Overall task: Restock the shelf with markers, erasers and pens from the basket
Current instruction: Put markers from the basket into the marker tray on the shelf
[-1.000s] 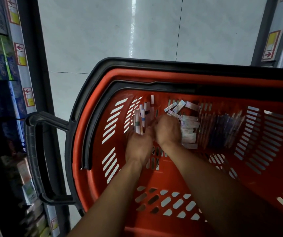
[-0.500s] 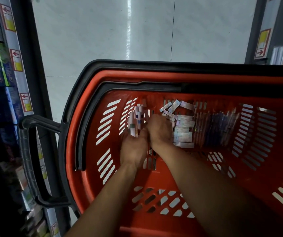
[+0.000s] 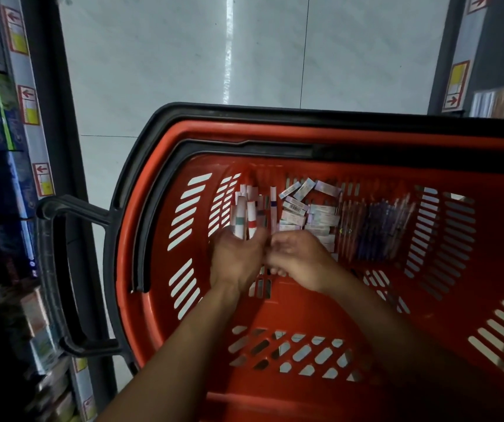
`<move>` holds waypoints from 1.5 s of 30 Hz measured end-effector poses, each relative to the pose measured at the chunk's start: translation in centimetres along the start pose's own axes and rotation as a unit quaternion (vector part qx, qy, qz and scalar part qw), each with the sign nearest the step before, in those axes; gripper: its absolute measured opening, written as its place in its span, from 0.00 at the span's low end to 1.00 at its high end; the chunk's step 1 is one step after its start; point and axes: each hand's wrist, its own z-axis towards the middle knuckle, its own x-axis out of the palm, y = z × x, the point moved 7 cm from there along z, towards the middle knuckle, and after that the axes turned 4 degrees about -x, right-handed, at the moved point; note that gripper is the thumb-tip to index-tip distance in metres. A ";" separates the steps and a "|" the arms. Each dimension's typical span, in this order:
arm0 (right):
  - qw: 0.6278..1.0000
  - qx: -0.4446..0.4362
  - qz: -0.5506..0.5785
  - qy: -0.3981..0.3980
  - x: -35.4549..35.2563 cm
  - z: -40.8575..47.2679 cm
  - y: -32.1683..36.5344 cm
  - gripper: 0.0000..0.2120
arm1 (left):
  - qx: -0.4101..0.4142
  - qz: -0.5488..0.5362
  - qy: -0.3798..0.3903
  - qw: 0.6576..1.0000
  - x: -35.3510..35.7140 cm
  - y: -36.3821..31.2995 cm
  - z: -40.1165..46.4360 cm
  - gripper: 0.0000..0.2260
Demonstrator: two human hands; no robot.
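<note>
Both of my hands are down inside the red basket (image 3: 159, 269). My left hand (image 3: 236, 261) grips a bundle of white markers (image 3: 244, 215) with coloured bands, their ends sticking up and away from me. My right hand (image 3: 298, 259) sits just right of it with fingers curled; whether it holds anything I cannot tell. A few more markers (image 3: 272, 208) lie on the basket floor beyond. Small boxed erasers (image 3: 308, 210) are piled to the right of them, and a row of pens (image 3: 375, 226) lies further right.
The basket's black handle (image 3: 58, 269) sticks out to the left, close to a dark shelf unit (image 3: 4, 184) stocked with boxed goods and price tags. Another shelf (image 3: 500, 95) stands at the upper right. Pale tiled floor (image 3: 214, 62) lies beyond the basket.
My left hand has kept its hold on the markers. My right hand has drawn back towards me from the loose markers and erasers and now sits beside the left.
</note>
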 end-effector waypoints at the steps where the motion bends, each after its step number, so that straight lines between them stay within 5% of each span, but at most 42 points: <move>1: 0.999 0.009 -0.001 -0.034 -0.6 0.3 -0.1 0.05 | -0.009 -0.002 0.003 1.000 0.1 0.1 0.0 0.13; 6: 0.948 0.063 -0.191 -0.248 -3.1 1.9 -0.2 0.07 | -0.051 -0.035 0.031 0.998 0.0 1.0 0.1 0.22; 16: 0.854 0.176 -0.404 -0.275 -1.2 6.1 -0.5 0.11 | -0.014 -0.103 -0.008 0.995 0.0 1.0 0.0 0.04; 27: 0.915 0.088 -0.260 -0.295 -1.7 0.7 2.9 0.14 | 0.031 -0.113 -0.002 0.993 -1.2 -2.0 -2.7 0.15; 34: 0.929 0.045 -0.121 -0.347 -1.1 -8.1 7.2 0.07 | 0.028 -0.202 -0.013 0.979 -3.3 -6.6 -9.1 0.14; 45: 0.936 -0.004 -0.131 -0.327 -2.3 -22.8 15.1 0.05 | 0.125 -0.212 0.054 0.968 -7.7 -12.4 -26.6 0.18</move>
